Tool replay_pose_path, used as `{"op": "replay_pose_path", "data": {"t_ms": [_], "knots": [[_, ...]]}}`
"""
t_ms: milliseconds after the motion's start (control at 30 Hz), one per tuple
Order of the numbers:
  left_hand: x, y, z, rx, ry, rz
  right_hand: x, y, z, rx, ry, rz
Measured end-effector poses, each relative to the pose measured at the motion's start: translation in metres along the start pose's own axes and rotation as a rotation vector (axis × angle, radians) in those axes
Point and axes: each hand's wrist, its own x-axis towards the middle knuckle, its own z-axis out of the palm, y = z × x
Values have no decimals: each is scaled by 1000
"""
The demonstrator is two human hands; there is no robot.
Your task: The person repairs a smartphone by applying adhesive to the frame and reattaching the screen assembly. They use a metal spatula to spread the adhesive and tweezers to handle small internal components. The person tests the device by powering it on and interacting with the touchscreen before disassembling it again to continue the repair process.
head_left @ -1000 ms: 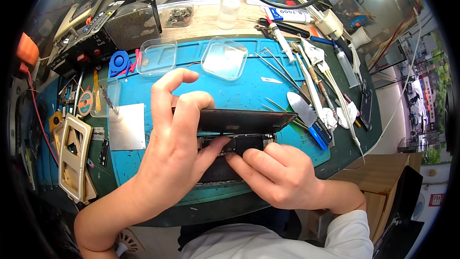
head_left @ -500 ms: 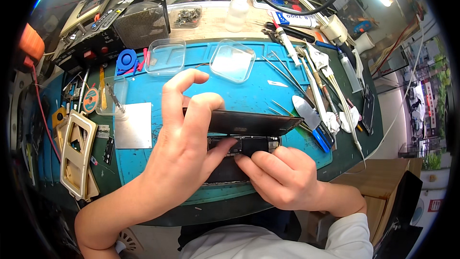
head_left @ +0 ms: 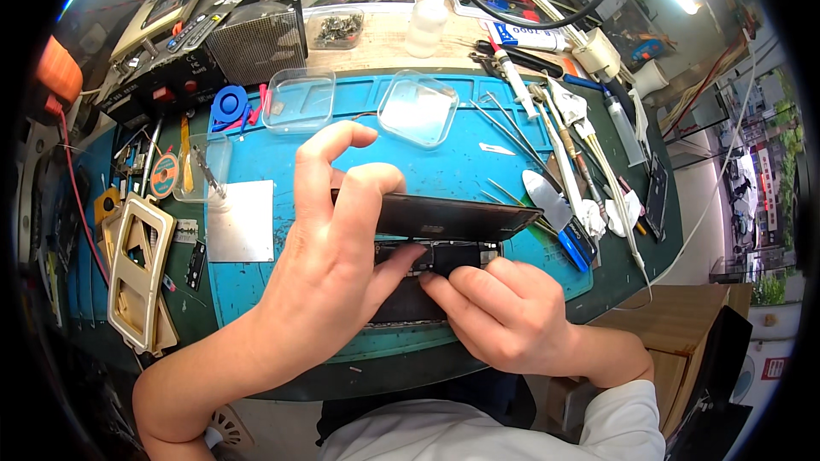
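An opened phone lies on the mat in front of me, its dark screen panel (head_left: 465,215) tilted up from the phone body (head_left: 408,306). My left hand (head_left: 329,243) holds the raised panel at its left end. Its index finger is bent above the panel, and its thumb reaches into the gap, onto the exposed inner parts. My right hand (head_left: 504,312) is closed at the body's right part, fingertips pressed together beside a black block (head_left: 455,256) inside. Whatever those fingertips may pinch is hidden.
On the blue mat (head_left: 325,158) stand two clear plastic trays (head_left: 418,109). A metal plate (head_left: 241,226) lies left, near beige frames (head_left: 141,277). Tweezers (head_left: 512,132), a spatula blade (head_left: 547,196), syringes (head_left: 515,81) and a cable lie right. A squeeze bottle (head_left: 427,26) stands behind.
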Motion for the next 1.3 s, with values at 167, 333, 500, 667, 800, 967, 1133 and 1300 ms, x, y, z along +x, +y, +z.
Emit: {"op": "replay_pose_path", "data": {"t_ms": [167,333,500,667,800,967,1133,1300], "knots": [[0,0,1,-8,0,-1,-2,1,2,4,19,2],[-1,0,1,-9,0,-7,1,-2,2,45,22,51],[0,-1,1,-11,3,1,3,-2,0,47,19,42],[0,2,1,-9,24,5,5,-3,0,48,27,50],[0,2,1,5,31,9,2,-2,2,42,35,57],[-2,1,0,-14,30,5,1,-3,0,10,27,35],[-3,1,3,-111,37,-22,8,-9,0,67,95,36],[-2,1,2,-70,33,1,5,-8,2,91,73,1]]}}
